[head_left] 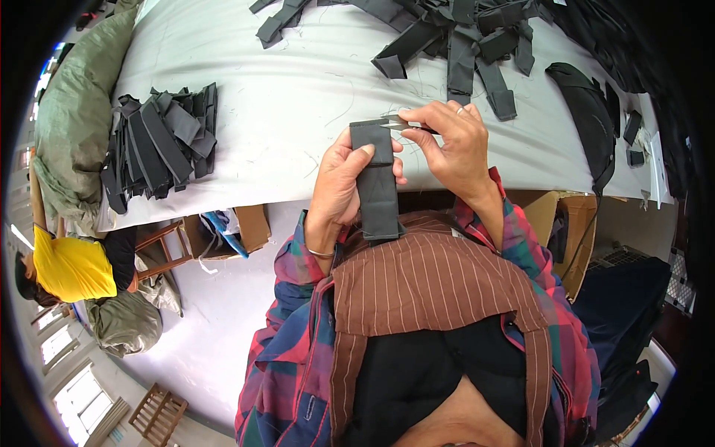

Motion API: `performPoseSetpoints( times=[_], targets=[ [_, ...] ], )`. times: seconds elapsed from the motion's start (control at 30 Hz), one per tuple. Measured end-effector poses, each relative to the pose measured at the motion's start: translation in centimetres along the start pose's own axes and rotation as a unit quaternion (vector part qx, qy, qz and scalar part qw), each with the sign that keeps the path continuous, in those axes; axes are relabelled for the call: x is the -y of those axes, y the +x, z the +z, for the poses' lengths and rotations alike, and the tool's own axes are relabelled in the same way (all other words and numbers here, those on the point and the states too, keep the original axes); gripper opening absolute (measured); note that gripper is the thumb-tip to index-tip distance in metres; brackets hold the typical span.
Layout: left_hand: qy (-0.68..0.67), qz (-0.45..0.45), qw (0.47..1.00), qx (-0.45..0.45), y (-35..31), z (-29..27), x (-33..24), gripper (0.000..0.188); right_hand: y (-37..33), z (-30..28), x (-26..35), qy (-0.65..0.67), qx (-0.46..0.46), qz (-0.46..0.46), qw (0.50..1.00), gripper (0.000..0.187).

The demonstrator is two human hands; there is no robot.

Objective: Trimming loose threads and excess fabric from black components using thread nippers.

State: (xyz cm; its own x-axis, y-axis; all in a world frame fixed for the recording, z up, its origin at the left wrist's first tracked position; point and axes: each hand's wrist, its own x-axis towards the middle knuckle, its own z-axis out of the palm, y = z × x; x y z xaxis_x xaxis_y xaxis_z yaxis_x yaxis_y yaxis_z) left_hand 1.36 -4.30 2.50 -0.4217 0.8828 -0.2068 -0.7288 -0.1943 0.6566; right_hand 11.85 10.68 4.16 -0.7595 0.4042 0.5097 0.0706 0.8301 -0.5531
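Observation:
My left hand (344, 173) is closed round a black fabric strip (380, 200), its thumb pressed flat on the front. The strip hangs upright over the table's near edge, with a folded, stitched band near its top. In my right hand (456, 141) is a small pair of thread snips (396, 124), pinched between thumb and fingers. Their blades point left and meet the strip's top right corner. Whether the blades touch a thread there is too small to tell.
A stack of black strips (160, 145) lies on the white-covered table (283, 119) at the left. More loose strips (462, 45) are heaped at the far side. A black bag-like piece (585, 119) lies to the right. Cardboard boxes (570, 246) stand below; a person in yellow (74, 268) is far left.

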Motion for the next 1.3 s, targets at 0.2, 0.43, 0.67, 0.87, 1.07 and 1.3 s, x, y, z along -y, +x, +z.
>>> performPoseSetpoints(
  times=[0.2, 0.43, 0.67, 0.87, 1.07, 1.3],
  targets=[
    [-0.006, -0.013, 1.0, 0.012, -0.1, -0.3, 0.1, 0.025, 0.0, -0.2, -0.3, -0.039, -0.02, -0.056, 0.997, 0.019],
    [-0.015, -0.008, 1.0, 0.0, -0.2, -0.2, 0.0, 0.028, -0.1, -0.3, -0.6, -0.041, -0.018, -0.065, 0.997, 0.015],
    [-0.023, -0.006, 1.0, 0.009, -0.5, -0.2, -0.2, 0.028, 0.1, -0.2, -0.3, -0.03, -0.017, -0.067, 0.997, 0.014],
    [-0.017, -0.014, 1.0, 0.008, -0.7, 0.0, -0.2, 0.029, 0.1, -0.3, -0.4, -0.012, -0.008, -0.043, 0.999, 0.012],
    [0.024, -0.007, 1.0, 0.0, -0.6, 0.1, -0.4, 0.037, 0.3, -0.2, 0.7, -0.003, 0.011, -0.035, 0.999, 0.014],
    [0.014, -0.004, 1.0, 0.008, -0.6, 0.3, -0.2, 0.044, 0.4, 0.8, 0.8, -0.005, 0.021, -0.056, 0.998, 0.014]
  ],
)
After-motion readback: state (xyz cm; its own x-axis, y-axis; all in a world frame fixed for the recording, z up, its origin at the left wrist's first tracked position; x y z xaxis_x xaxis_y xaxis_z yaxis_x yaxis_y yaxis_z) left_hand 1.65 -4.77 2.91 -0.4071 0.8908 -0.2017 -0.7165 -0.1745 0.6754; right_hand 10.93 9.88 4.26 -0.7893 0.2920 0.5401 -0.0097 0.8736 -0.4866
